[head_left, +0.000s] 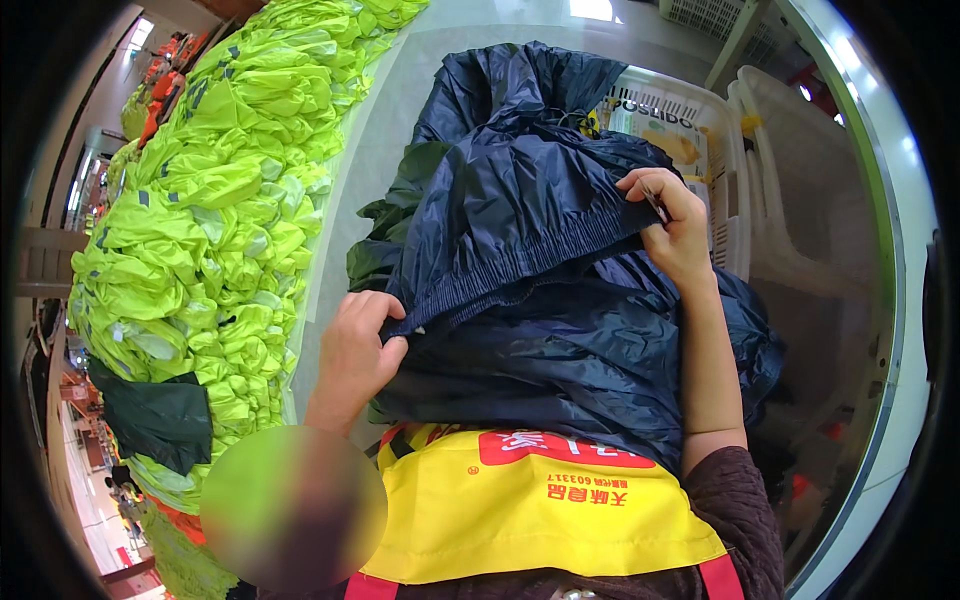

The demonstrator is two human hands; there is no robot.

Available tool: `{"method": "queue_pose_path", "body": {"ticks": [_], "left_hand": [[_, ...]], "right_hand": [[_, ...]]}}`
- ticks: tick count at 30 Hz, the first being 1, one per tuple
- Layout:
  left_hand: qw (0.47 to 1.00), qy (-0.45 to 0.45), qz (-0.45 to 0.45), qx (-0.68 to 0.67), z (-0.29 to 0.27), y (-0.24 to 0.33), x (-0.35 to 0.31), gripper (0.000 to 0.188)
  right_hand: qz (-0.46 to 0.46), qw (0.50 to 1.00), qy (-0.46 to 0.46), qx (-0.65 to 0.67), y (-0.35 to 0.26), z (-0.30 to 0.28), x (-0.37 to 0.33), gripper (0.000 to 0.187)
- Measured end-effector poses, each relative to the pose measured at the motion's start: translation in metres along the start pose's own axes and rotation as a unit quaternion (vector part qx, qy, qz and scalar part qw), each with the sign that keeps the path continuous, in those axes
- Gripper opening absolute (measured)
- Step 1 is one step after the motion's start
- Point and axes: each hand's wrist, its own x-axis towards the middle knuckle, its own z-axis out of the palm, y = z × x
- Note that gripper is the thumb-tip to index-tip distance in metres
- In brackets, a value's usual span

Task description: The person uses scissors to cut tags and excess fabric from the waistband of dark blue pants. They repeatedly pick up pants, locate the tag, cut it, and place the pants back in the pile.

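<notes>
A navy garment (pixel 540 200) of thin shiny fabric is stretched between my two hands by its gathered elastic edge. My left hand (pixel 355 345) pinches the left end of that edge between thumb and fingers. At the other end, higher up, my right hand (pixel 672 222) grips the band. A small dark metal tool (pixel 655 205) juts from the right fingers; its kind is mostly hidden. Under the stretched edge, more navy fabric (pixel 520 365) lies bunched close to my body, and further dark folds spread behind the garment.
A long heap of neon yellow garments (pixel 220 200) fills the left side, with a dark green cloth piece (pixel 155 415) on it. At the right stands a white plastic basket (pixel 735 170) holding a printed package. My yellow apron (pixel 540 520) borders the fabric.
</notes>
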Motion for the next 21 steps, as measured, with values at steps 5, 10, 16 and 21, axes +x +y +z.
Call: {"method": "queue_pose_path", "body": {"ticks": [5,10,16,21], "left_hand": [[0.994,0.034,0.081,0.062,-0.016,0.02,0.017,0.027],[0.976,0.106,0.191,0.001,-0.012,0.047,0.031,0.031],[0.974,0.052,0.213,-0.061,-0.001,0.051,0.062,0.024],[0.99,-0.086,0.107,-0.03,0.003,0.017,0.145,0.031]], "right_hand": [[0.051,0.998,-0.016,0.031,-0.005,-0.002,0.001,0.016],[0.082,0.995,-0.017,0.045,-0.001,-0.001,-0.001,0.013],[0.097,0.992,-0.064,0.058,0.0,-0.011,-0.002,0.016],[0.114,0.953,-0.265,0.095,-0.012,-0.027,0.0,0.027]]}}
